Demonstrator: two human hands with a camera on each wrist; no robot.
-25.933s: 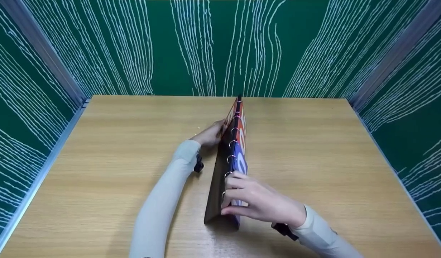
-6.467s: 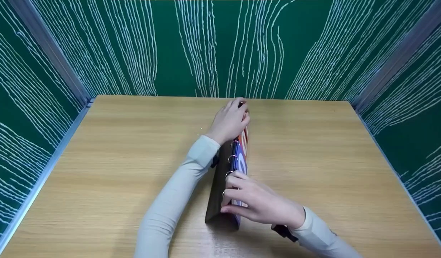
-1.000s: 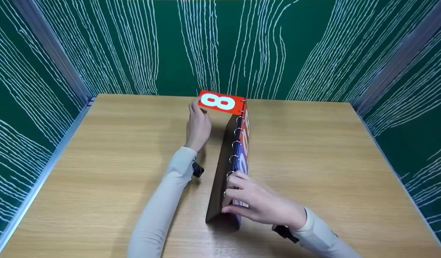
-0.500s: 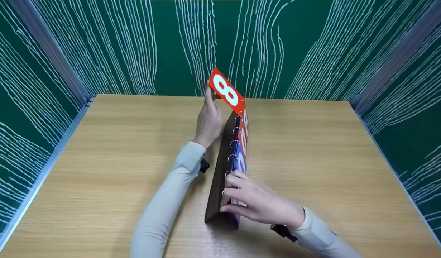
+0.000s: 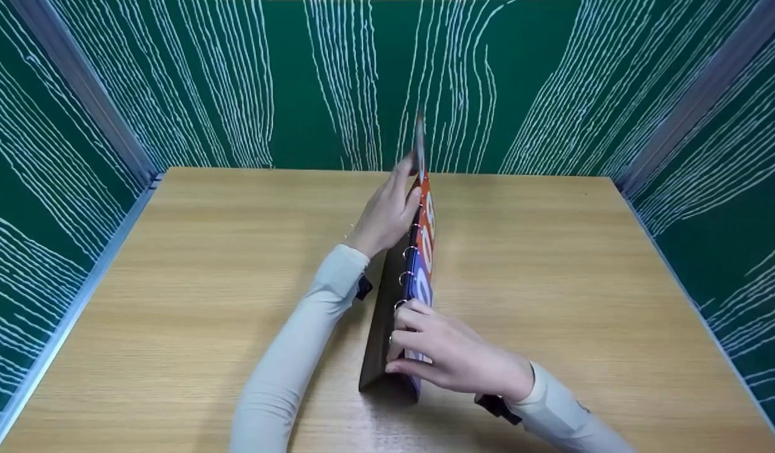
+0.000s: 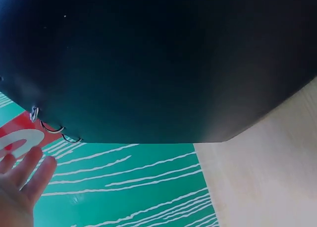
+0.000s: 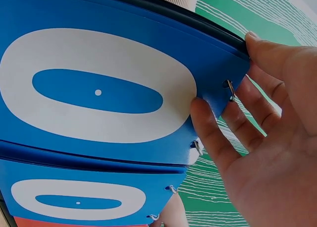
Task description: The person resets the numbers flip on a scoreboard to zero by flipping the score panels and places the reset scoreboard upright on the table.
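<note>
A tent-shaped flip scoreboard (image 5: 379, 343) with a black back and ring-bound number cards stands on the table, running away from me. At its far end one red card (image 5: 420, 141) is raised on its rings, seen edge-on. My left hand (image 5: 385, 217) is behind that card, fingers fairly straight against it; in the left wrist view the red card (image 6: 20, 125) shows white print beside the fingertips. My right hand (image 5: 466, 355) grips the near end of the top edge between thumb and fingers. In the right wrist view its fingertip lies on a blue card (image 7: 223, 63) showing a white 0.
The wooden table (image 5: 551, 283) extends on both sides of the scoreboard. Green walls (image 5: 551, 38) with white wavy lines close in the back and both sides. A second, smaller blue 0 card (image 7: 171, 180) hangs beside the first.
The red 8 card first lay out to the left, then tilted up, and now stands upright. My left hand moved right and up with it. My right hand kept its place.
</note>
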